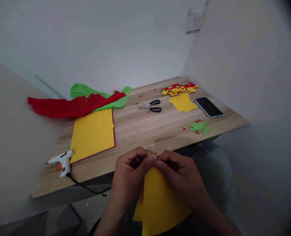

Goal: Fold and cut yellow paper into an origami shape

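Head view shows your left hand [129,167] and right hand [177,170] pinching shut on the top of the yellow paper [160,200] just below the table [140,131] edge, so next you likely need a steady, even fold.

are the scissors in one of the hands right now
No, the scissors lie on the wooden table, while the left hand and right hand both pinch a yellow sheet.
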The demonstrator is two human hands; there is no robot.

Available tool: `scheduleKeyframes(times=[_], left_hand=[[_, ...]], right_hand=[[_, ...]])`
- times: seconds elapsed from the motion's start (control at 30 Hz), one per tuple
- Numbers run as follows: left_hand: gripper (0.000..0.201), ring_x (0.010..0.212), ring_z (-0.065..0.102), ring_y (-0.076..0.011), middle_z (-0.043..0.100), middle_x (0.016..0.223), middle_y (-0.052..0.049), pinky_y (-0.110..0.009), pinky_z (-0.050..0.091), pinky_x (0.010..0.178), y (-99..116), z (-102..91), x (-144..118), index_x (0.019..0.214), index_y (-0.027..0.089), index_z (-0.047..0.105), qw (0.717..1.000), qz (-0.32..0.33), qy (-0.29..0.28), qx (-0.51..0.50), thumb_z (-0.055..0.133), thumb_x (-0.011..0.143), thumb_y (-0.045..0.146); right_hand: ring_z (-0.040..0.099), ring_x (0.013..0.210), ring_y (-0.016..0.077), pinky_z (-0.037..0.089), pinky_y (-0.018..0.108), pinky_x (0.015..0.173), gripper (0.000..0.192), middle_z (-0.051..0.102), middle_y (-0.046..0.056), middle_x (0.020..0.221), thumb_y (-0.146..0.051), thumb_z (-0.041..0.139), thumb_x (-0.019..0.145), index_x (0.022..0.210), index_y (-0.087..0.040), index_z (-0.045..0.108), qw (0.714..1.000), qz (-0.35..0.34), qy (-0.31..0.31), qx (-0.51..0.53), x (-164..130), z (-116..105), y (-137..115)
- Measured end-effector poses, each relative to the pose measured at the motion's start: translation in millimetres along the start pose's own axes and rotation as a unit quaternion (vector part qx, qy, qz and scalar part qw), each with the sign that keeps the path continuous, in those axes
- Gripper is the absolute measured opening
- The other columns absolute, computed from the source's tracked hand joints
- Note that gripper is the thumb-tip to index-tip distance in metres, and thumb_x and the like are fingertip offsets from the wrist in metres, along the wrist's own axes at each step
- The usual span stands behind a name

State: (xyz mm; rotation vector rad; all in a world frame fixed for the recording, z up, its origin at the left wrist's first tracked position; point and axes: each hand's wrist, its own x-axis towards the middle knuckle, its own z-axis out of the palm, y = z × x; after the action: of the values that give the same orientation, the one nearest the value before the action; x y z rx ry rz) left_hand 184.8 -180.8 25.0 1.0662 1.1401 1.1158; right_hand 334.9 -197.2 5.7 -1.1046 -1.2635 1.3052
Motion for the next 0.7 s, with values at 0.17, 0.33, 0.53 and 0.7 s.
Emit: scheduleKeyframes(times=[0.17, 0.33, 0.53, 0.7], left_hand=[[0.028, 0.081, 0.063, -0.018, 0.07, 0.086, -0.006, -0.027, 0.05, 0.073, -7, -13.6, 7, 0.093, 0.02, 0.079, 0.999, -0.004, -0.048, 0.021, 0.07, 0.083, 0.045], [0.019, 0.063, 0.056, -0.0117, 0.061, 0.08, -0.003, -0.024, 0.046, 0.058, -3, -11.2, 11, 0.071, 0.018, 0.074, 0.993, 0.003, -0.111, 0.045, 0.077, 0.077, 0.036], [0.029, 0.062, 0.048, -0.0087, 0.052, 0.067, 0.003, -0.019, 0.04, 0.057, -4, -15.8, 9, 0.059, 0.017, 0.058, 0.998, 0.045, -0.021, 0.038, 0.077, 0.079, 0.029], [0.032, 0.059, 0.044, -0.0068, 0.048, 0.068, 0.005, -0.017, 0.038, 0.053, -1, -14.8, 6, 0.06, 0.017, 0.052, 0.999, 0.02, 0.01, -0.041, 0.078, 0.076, 0.025]], right_hand=[[0.042, 0.047, 0.0059, 0.035, 0.019, 0.049, 0.026, 0.054, -0.006, 0.058, -0.042, 0.071, 0.084, 0.076, -0.018, 0.064, 0.931, 0.19, -0.11, 0.291, 5, 2, 13], [0.042, 0.043, 0.0069, 0.038, 0.02, 0.046, 0.031, 0.051, -0.006, 0.055, -0.047, 0.067, 0.087, 0.075, -0.019, 0.063, 0.887, 0.249, -0.193, 0.337, 7, 9, 22], [0.066, 0.094, 0.0208, 0.049, 0.032, 0.082, 0.051, 0.071, 0.005, 0.102, -0.068, 0.051, 0.089, 0.106, -0.025, 0.071, 0.956, 0.11, -0.176, 0.206, 12, -34, 0], [0.064, 0.073, 0.0173, 0.046, 0.027, 0.064, 0.019, 0.072, 0.0, 0.081, -0.041, 0.078, 0.076, 0.084, -0.024, 0.072, 0.975, 0.057, -0.163, -0.137, 14, -49, -24]])
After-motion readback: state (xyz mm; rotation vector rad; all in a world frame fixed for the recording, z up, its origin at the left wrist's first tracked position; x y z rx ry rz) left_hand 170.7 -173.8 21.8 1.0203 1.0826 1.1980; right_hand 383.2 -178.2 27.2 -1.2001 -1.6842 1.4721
